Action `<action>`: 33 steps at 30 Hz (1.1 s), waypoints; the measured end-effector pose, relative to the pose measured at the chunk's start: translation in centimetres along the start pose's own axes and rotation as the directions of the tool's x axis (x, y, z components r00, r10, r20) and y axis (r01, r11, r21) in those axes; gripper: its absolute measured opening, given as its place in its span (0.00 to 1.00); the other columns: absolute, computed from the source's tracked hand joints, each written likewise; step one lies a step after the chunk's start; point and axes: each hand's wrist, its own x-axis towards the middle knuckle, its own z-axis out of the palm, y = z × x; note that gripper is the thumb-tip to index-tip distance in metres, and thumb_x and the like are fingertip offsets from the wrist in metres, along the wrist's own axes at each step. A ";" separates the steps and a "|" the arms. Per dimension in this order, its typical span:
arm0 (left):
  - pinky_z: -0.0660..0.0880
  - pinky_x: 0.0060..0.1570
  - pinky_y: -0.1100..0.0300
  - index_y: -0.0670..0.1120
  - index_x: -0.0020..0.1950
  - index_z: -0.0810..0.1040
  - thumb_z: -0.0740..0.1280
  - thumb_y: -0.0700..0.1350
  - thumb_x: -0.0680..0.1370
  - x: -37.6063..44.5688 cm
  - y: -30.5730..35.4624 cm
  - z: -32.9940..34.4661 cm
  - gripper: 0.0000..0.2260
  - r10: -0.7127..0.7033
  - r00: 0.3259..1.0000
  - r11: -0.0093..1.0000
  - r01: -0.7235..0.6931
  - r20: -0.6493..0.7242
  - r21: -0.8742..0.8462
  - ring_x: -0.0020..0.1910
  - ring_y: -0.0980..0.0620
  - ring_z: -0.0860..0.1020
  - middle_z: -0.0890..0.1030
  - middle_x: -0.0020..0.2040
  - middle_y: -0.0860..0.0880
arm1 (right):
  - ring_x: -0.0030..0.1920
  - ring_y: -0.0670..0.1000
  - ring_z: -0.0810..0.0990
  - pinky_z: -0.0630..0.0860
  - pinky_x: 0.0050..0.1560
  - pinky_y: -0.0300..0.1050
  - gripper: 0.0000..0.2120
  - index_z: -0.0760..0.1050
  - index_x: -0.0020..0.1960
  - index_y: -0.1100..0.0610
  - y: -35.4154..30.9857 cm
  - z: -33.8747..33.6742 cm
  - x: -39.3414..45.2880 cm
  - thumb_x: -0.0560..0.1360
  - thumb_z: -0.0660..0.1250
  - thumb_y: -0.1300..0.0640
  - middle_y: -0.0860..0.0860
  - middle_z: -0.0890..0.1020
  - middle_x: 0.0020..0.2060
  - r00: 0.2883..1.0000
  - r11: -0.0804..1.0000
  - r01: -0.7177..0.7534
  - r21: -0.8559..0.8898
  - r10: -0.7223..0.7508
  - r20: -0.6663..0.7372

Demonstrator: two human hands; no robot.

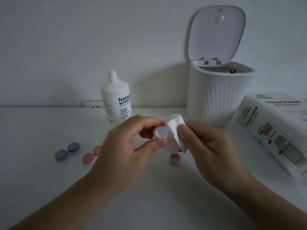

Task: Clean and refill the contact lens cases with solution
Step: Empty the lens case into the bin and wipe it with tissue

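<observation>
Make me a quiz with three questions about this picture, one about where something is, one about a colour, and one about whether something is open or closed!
1. Where does the solution bottle stand?
A. Left of the bin
B. Inside the bin
C. On top of the tissue paper pack

2. What colour are the caps of the closed lens case at far left?
A. Green
B. Blue-grey
C. Yellow

3. How is the lid of the bin?
A. Shut flat
B. Missing
C. Flipped up open

Answers: 1 A, the bottle stands on the table to the left of the bin. 2 B, both round caps look blue-grey. 3 C, the lid stands upright behind the bin's opening.
</observation>
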 end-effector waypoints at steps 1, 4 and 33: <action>0.80 0.45 0.58 0.56 0.53 0.81 0.72 0.52 0.74 0.0 -0.1 0.0 0.08 -0.017 1.000 1.000 0.017 0.004 -0.008 0.48 0.52 0.79 0.82 0.46 0.57 | 0.31 0.41 0.78 0.73 0.33 0.32 0.13 0.82 0.43 0.48 0.0 0.0 0.0 0.82 0.61 0.51 0.43 0.82 0.33 1.000 1.000 0.009 -0.006 -0.009 -0.026; 0.80 0.47 0.55 0.57 0.55 0.83 0.72 0.46 0.74 0.0 -0.4 -0.3 0.11 -0.109 0.994 0.991 0.111 0.024 -0.080 0.46 0.54 0.80 0.82 0.45 0.58 | 0.35 0.47 0.80 0.77 0.36 0.43 0.14 0.83 0.44 0.52 0.2 -0.4 0.2 0.81 0.61 0.51 0.50 0.83 0.35 0.994 1.000 -0.014 -0.009 0.013 -0.107; 0.80 0.45 0.60 0.56 0.50 0.85 0.81 0.51 0.68 0.1 -0.5 -0.2 0.13 -0.127 0.988 0.984 0.136 0.085 -0.112 0.42 0.53 0.83 0.85 0.43 0.55 | 0.38 0.68 0.85 0.81 0.41 0.51 0.11 0.84 0.44 0.59 -0.3 -1.0 0.5 0.79 0.68 0.53 0.63 0.85 0.37 0.916 0.889 -0.401 0.222 0.388 0.101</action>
